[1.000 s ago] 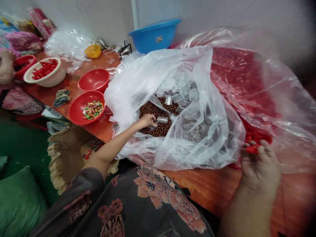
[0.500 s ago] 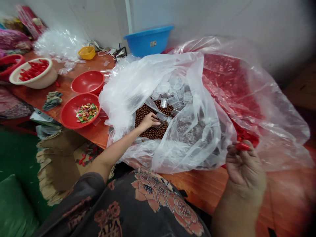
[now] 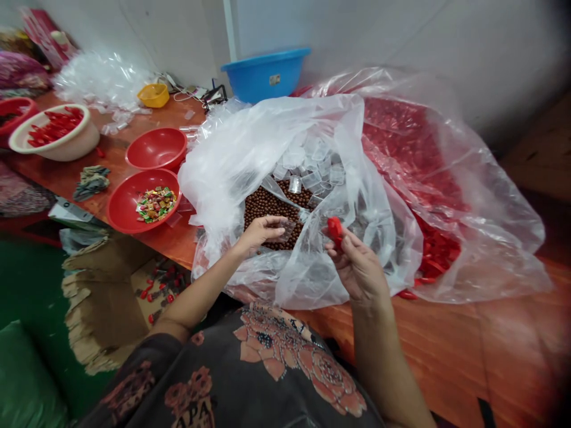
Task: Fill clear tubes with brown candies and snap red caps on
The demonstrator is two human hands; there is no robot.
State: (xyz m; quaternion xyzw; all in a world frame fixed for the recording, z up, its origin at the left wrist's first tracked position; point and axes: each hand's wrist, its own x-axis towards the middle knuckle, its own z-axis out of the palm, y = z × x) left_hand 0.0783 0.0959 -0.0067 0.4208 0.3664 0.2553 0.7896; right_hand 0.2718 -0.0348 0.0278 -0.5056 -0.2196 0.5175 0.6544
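My left hand (image 3: 263,233) pinches a small clear plastic cup (image 3: 285,230) above a bed of small round brown balls (image 3: 267,205). To the right, my right hand (image 3: 359,261) holds a red plastic piece (image 3: 335,230) between thumb and fingers, its far end raised. The balls lie inside a large whitish plastic bag (image 3: 223,154). Several clear plastic cups (image 3: 312,163) are heaped at the back of that bag. Beside it, a second clear bag is full of red plastic pieces (image 3: 439,249).
Two red bowls stand left of the bag; the nearer red bowl (image 3: 120,205) holds wrapped sweets (image 3: 156,203). Farther left is a white basin (image 3: 84,139) of red pieces. A blue tub (image 3: 263,77) stands by the wall. Below the table edge is an open cardboard box (image 3: 98,291).
My right hand has come left from the bag of red pieces, bringing the red piece nearer my left hand. My left hand has lifted slightly off the balls with the clear cup.
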